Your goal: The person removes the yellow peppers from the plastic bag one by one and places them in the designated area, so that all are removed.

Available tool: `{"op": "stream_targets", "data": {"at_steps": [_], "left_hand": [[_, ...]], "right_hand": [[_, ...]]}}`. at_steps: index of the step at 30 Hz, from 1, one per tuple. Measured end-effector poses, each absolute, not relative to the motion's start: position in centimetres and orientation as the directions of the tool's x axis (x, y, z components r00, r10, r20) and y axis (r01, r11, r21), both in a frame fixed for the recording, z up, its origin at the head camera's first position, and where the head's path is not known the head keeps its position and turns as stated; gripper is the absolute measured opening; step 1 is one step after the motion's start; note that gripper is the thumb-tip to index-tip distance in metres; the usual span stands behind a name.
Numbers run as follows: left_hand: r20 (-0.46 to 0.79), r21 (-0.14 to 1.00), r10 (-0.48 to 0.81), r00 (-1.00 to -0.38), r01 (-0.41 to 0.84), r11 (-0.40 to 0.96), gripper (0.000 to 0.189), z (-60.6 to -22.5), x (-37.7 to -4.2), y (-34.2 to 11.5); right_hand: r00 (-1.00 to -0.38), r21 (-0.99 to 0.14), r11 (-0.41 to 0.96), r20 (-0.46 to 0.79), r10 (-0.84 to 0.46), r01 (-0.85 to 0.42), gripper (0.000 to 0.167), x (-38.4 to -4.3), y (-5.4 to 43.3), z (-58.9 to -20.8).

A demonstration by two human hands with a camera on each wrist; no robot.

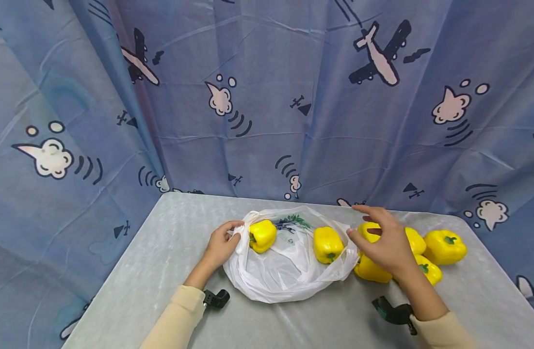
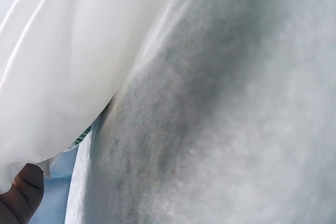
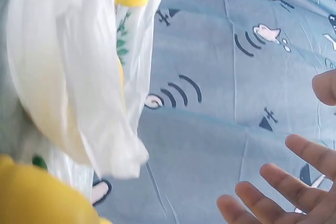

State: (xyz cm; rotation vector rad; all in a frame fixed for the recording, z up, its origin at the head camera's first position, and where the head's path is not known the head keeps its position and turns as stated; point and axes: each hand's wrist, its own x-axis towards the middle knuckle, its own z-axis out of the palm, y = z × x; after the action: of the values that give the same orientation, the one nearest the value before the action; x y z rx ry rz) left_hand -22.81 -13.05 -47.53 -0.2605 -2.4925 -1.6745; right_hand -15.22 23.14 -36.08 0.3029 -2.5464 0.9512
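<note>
A white plastic bag [image 1: 288, 286] sits on the table with its mouth spread wide. Inside it lie two yellow bell peppers, one at the left [image 1: 263, 236] and another at the right [image 1: 328, 245]. My left hand [image 1: 218, 246] pinches the bag's left rim between thumb and fingers. Above the loose peppers, just right of the bag, hovers my right hand [image 1: 386, 242], its fingers spread and holding nothing. In the right wrist view those fingers [image 3: 278, 187] are apart from the bag [image 3: 79, 77]. The left wrist view shows mostly the bag's side [image 2: 68, 66].
Several yellow bell peppers cluster right of the bag, partly hidden by my right hand; the outermost pepper [image 1: 445, 247] is at the far right. A grey-white cloth covers the table [image 1: 162, 271]. A blue patterned curtain [image 1: 267, 145] hangs behind it.
</note>
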Motion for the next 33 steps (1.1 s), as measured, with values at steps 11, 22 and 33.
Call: {"op": "stream_targets", "data": {"at_steps": [11, 22, 33], "left_hand": [[0.17, 0.908, 0.073, -0.983, 0.186, 0.377, 0.032, -47.3, -22.9, -13.3], [0.241, 0.894, 0.088, -0.967, 0.256, 0.367, 0.032, -47.9, -22.9, -13.2], [0.169, 0.916, 0.078, -0.983, 0.186, 0.356, 0.032, -47.4, -22.6, -13.2]], "right_hand": [[-0.925, -0.506, 0.798, 0.343, -0.163, -0.328, 0.051, -16.4, 20.3, -37.9], [-0.941, -0.429, 0.859, 0.299, -0.157, -0.28, 0.053, -17.6, 19.9, -40.2], [-0.932, -0.371, 0.88, 0.313, -0.183, -0.298, 0.05, -18.1, 19.6, -41.6]]}}
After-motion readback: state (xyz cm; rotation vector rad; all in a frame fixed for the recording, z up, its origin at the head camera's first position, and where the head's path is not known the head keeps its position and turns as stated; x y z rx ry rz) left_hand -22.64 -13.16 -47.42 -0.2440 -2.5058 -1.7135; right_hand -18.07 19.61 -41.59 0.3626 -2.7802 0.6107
